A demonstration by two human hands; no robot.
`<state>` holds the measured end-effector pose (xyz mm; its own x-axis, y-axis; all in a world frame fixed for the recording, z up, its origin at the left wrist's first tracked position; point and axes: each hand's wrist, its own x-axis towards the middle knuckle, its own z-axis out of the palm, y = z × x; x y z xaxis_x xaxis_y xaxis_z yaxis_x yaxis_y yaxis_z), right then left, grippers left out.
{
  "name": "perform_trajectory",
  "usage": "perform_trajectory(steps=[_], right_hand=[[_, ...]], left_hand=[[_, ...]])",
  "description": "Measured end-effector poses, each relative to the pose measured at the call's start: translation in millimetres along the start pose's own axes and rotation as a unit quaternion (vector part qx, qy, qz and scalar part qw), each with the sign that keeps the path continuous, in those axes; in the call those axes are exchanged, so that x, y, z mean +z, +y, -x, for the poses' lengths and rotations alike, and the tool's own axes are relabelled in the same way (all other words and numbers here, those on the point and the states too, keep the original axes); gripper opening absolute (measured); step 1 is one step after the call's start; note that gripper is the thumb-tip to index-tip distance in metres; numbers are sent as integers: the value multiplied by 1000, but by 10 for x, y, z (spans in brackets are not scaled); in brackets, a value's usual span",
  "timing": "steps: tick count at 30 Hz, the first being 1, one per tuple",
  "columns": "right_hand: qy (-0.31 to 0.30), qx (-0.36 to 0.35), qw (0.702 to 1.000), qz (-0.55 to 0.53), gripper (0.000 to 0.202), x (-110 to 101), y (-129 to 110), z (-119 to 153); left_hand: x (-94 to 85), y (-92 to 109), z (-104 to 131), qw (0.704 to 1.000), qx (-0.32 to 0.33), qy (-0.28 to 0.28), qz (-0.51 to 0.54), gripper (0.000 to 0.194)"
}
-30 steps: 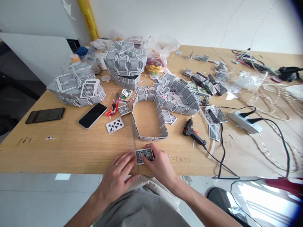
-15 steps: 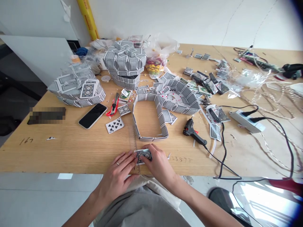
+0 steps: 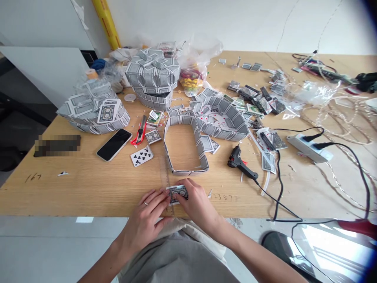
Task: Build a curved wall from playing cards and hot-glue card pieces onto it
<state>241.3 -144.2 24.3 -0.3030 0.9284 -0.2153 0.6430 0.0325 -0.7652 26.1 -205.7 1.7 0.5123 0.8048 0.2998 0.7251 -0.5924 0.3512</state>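
Observation:
At the table's front edge, my right hand (image 3: 198,199) pinches a dark-backed playing card (image 3: 182,192), thumb on top and fingers along its far side. My left hand (image 3: 149,212), with a ring on one finger, lies with fingers stretched out, their tips pressing on the card's left end. Under those fingertips runs a clear ruler (image 3: 164,171), partly hidden by the hand and card. Just beyond stands an open frame (image 3: 186,173) of folded playing cards. The eight of clubs (image 3: 142,156) lies face up left of the ruler.
A phone (image 3: 114,144) and a red utility knife (image 3: 140,131) lie to the left. Lidded card boxes (image 3: 153,74) stand behind, beside an open card tray (image 3: 235,131). On the right are a glue gun (image 3: 242,165), its cable and a power strip (image 3: 309,148).
The view has shifted very slightly. Both hands keep the same place on the card and ruler, and nothing else visibly moved.

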Motion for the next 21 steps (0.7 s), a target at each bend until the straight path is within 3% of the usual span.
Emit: perform_trajectory(steps=[21], right_hand=[[1,-4,1000,15,23,5,30,-4]], left_hand=[[-38,-2,-46,1000,2,1,-10,38]])
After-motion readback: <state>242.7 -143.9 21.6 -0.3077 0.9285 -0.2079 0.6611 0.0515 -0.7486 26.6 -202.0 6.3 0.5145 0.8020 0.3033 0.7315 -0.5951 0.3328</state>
